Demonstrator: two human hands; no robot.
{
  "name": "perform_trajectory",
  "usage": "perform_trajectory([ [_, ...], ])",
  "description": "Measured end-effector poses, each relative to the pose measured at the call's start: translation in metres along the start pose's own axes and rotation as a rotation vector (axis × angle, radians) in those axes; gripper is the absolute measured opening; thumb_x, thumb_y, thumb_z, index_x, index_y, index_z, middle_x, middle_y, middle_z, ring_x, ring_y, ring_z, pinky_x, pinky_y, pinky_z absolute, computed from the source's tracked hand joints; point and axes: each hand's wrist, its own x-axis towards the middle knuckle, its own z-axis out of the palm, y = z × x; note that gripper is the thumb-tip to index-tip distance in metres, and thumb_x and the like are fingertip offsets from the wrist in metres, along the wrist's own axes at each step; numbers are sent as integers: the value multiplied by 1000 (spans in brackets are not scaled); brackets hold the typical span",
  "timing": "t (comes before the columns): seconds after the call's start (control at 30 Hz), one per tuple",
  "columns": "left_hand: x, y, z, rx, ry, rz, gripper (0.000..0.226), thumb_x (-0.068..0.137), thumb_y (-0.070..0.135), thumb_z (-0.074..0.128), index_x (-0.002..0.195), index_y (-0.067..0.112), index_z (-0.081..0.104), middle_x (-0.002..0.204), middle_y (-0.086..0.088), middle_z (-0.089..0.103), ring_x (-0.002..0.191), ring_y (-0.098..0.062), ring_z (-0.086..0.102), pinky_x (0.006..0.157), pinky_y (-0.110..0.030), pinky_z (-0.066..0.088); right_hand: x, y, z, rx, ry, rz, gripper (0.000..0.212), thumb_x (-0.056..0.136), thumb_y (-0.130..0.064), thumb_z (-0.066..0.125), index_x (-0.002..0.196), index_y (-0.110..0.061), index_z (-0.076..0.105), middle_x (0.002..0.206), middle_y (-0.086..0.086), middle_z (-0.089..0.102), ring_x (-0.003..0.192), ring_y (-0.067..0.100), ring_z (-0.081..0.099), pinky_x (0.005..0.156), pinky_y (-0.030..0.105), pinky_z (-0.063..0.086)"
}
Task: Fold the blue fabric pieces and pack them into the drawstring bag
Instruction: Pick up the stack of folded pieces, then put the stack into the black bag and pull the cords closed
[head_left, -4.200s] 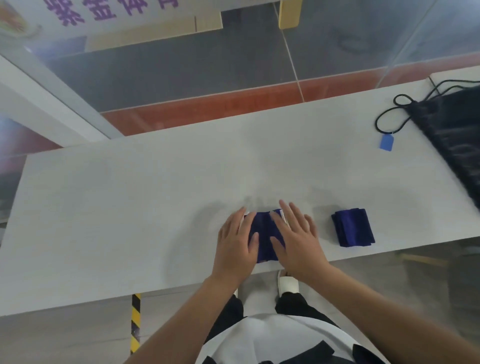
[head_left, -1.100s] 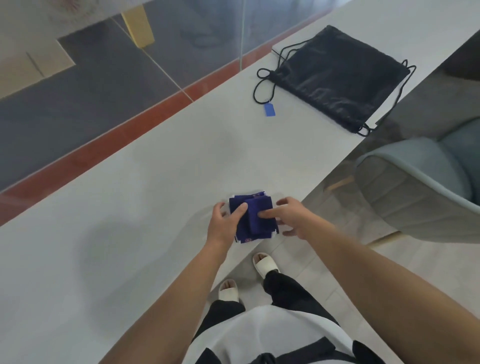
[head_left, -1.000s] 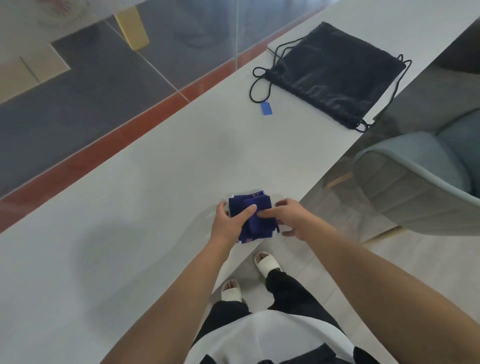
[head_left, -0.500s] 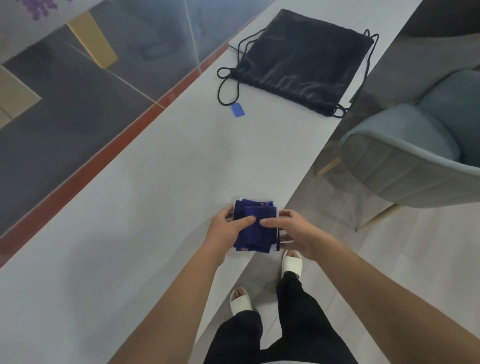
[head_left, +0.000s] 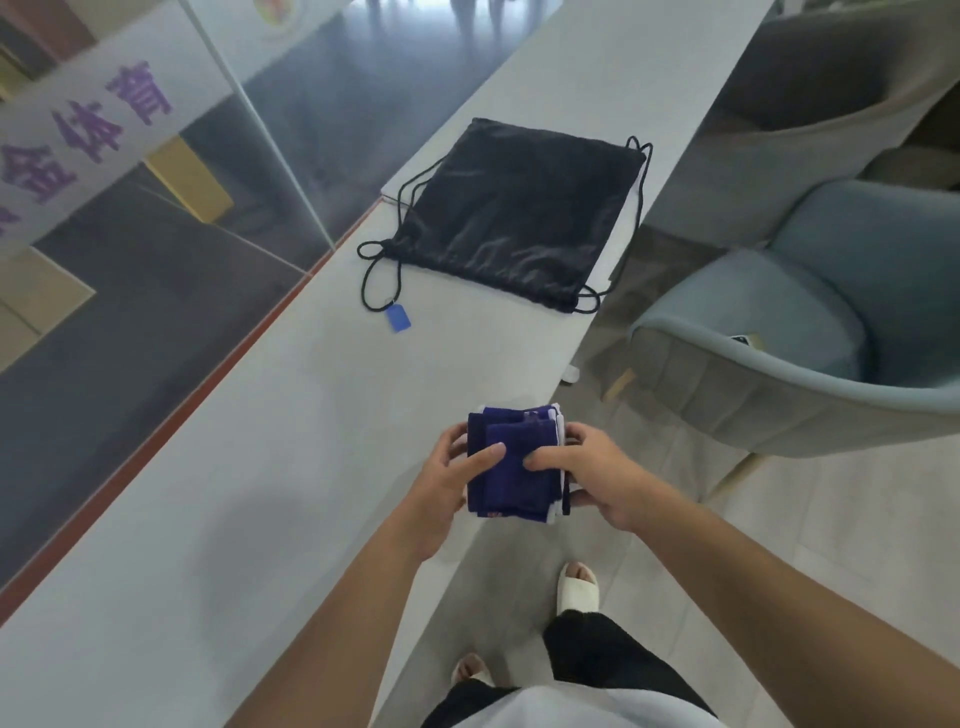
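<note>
Both hands hold a stack of folded blue fabric pieces (head_left: 511, 467) at the near edge of the long pale desk (head_left: 260, 467). The left hand (head_left: 447, 486) grips the stack's left side, thumb laid across the top layer and fingers (head_left: 457, 436) curled round the far left edge. The right hand (head_left: 592, 475) clamps the right side, thumb on top pointing toward the left thumb, its other fingers wrapped underneath and along the white-trimmed edge (the two thumb tips nearly meet over the top piece). The stack's right part hangs past the desk edge over the floor; whether its underside touches the desk cannot be told.

Well apart from the stack, farther along the desk, the black drawstring bag (head_left: 514, 218) lies flat and closed. Its black cords (head_left: 371, 280) loop out at the near left corner, where a small blue tag (head_left: 399, 317) rests on the desk. To the right of the desk stands a pale blue upholstered chair (head_left: 810, 332). A white slipper (head_left: 577, 590) shows on the tiled floor below.
</note>
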Motion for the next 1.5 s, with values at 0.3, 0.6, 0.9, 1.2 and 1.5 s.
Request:
perform_trajectory([
  [0.3,51,58,57,-121,-158,-21,72,90,71,50,147,27,48,150,-14,51,135,-41,51,104,-61,45,-6,-85,-81,5,-166,-162,58,64,-13,78,121,-15,69,114,13,76,86,24,75,82,46,59],
  [0.6,118,79,74,-202,-147,-132,60,91,63,51,136,25,58,121,-14,70,102,-32,70,83,-48,58,18,-116,-121,-46,-4,-153,56,63,-14,83,117,-13,69,109,14,77,90,28,76,78,44,62],
  [0.9,205,133,59,466,97,140,25,97,19,61,121,22,63,125,-5,68,116,-29,64,93,-30,51,55,-160,-134,-275,294,-189,63,49,-23,82,107,-21,58,104,7,74,94,29,73,84,53,61],
  [1.2,310,190,-65,1820,190,-76,72,95,33,50,159,33,15,165,-4,23,154,-29,13,124,-50,9,63,-175,-152,-727,483,-142,50,57,-34,80,101,-29,56,84,-7,69,77,16,62,73,43,60],
  [1.5,260,155,-43,1901,219,-155,57,100,31,38,154,35,19,145,-10,43,123,-37,53,104,-50,37,77,-147,-150,-344,402,-130,46,63,-15,85,99,-26,58,95,1,74,88,24,72,78,47,63],
])
